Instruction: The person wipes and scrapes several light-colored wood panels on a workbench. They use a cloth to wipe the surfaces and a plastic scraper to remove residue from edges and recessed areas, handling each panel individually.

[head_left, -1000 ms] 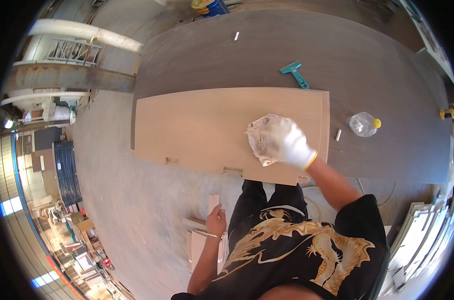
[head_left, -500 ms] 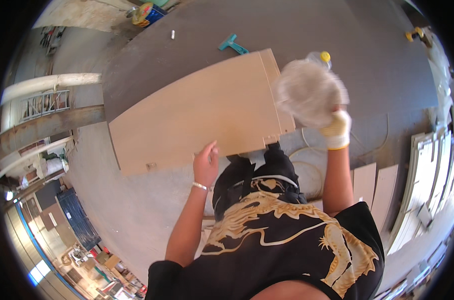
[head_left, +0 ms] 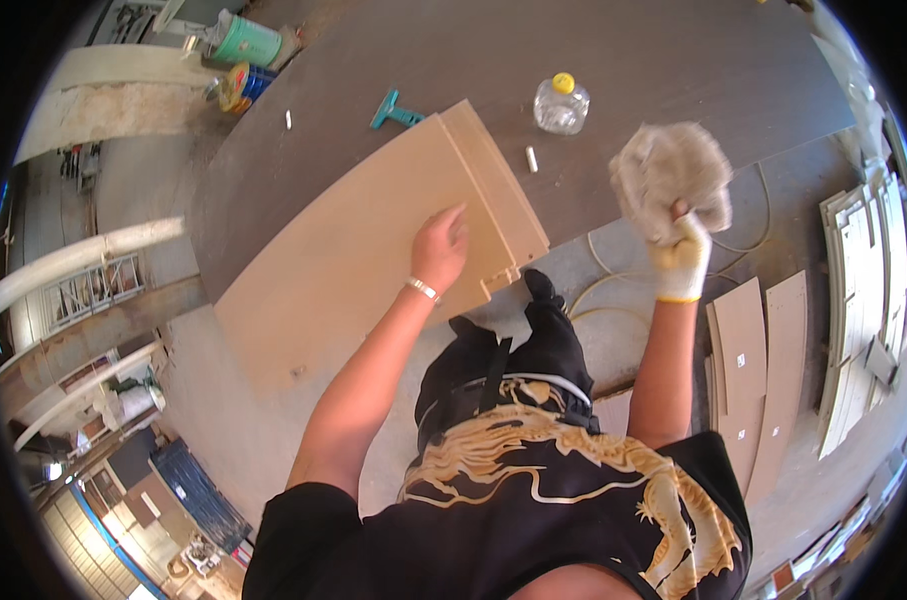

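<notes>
A large tan wooden panel (head_left: 353,235) lies across a dark worktable (head_left: 613,60), its near corner notched. My left hand (head_left: 439,248) is bare, wears a bracelet, and rests flat on the panel near that corner. My right hand (head_left: 679,258), in a light glove, is raised off to the right of the panel and grips a bunched white rag (head_left: 671,175). The rag is in the air, clear of the board.
On the table beyond the panel stand a clear bottle with a yellow cap (head_left: 560,103), a teal scraper (head_left: 393,112) and a small white stub (head_left: 531,158). Cables (head_left: 613,285) trail on the floor. Cut boards (head_left: 763,370) lie at right; paint cans (head_left: 241,45) sit far left.
My right hand lifted the rag off the panel and carried it to the right. My left hand came up from my side and settled flat on the panel.
</notes>
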A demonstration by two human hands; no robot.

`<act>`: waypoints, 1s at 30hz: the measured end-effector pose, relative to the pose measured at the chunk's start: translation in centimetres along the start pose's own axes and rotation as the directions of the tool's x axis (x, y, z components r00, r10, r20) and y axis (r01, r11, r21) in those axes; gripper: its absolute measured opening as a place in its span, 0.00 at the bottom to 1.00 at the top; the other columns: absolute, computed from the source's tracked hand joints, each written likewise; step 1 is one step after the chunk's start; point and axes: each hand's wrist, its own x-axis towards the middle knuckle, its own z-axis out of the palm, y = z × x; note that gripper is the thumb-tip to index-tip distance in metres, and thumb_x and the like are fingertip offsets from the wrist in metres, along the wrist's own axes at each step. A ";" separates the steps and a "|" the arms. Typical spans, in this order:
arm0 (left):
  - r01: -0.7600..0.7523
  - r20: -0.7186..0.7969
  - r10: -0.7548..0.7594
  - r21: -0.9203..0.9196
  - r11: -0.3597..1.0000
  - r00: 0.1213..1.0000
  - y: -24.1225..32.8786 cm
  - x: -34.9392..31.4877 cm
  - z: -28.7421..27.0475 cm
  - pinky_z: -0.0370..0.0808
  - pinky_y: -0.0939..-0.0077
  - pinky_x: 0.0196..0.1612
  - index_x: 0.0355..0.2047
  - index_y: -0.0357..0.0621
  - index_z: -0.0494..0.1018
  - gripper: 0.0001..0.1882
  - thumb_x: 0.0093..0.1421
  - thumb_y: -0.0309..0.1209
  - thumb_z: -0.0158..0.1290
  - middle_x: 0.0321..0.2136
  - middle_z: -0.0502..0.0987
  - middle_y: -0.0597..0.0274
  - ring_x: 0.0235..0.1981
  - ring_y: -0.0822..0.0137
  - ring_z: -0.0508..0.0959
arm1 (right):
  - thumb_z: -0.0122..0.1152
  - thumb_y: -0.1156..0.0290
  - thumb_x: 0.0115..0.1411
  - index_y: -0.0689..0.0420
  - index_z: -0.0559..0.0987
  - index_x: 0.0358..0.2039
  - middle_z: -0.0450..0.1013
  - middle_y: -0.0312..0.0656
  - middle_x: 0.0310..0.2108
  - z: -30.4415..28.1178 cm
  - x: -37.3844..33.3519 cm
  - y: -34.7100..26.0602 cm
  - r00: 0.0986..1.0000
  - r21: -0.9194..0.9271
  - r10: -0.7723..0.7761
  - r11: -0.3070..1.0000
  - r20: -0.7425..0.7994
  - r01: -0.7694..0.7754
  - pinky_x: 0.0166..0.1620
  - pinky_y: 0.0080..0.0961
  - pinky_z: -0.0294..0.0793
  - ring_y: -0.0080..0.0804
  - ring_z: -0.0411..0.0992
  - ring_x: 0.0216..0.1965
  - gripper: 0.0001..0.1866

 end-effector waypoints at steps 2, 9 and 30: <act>-0.256 0.004 0.256 -0.004 0.967 0.967 1.7 6.2 2.8 0.72 0.59 0.70 0.72 0.38 0.64 0.38 0.62 0.25 0.64 0.67 0.73 0.44 0.70 0.58 0.72 | 0.59 0.83 0.57 0.61 0.69 0.69 0.72 0.54 0.65 -2.0 -1.5 2.3 0.987 0.092 0.080 0.993 -0.138 -0.068 0.71 0.64 0.69 0.57 0.71 0.66 0.36; -0.238 0.195 0.250 -0.085 0.968 0.948 5.9 25.2 9.0 0.54 0.63 0.80 0.82 0.45 0.39 0.68 0.52 0.32 0.76 0.80 0.49 0.44 0.80 0.53 0.52 | 0.66 0.80 0.56 0.58 0.68 0.70 0.73 0.51 0.65 -4.1 -4.9 3.4 0.977 0.141 0.206 0.971 -0.063 -0.195 0.66 0.56 0.75 0.56 0.72 0.66 0.39; -0.846 0.440 0.847 0.533 0.020 0.297 26.4 15.8 7.2 0.64 0.47 0.69 0.42 0.52 0.81 0.09 0.61 0.29 0.57 0.41 0.80 0.67 0.51 0.61 0.77 | 0.66 0.55 0.72 0.57 0.68 0.71 0.72 0.41 0.65 -6.2 -1.4 4.2 0.982 0.155 0.092 0.986 -0.164 -0.067 0.67 0.43 0.71 0.39 0.71 0.64 0.34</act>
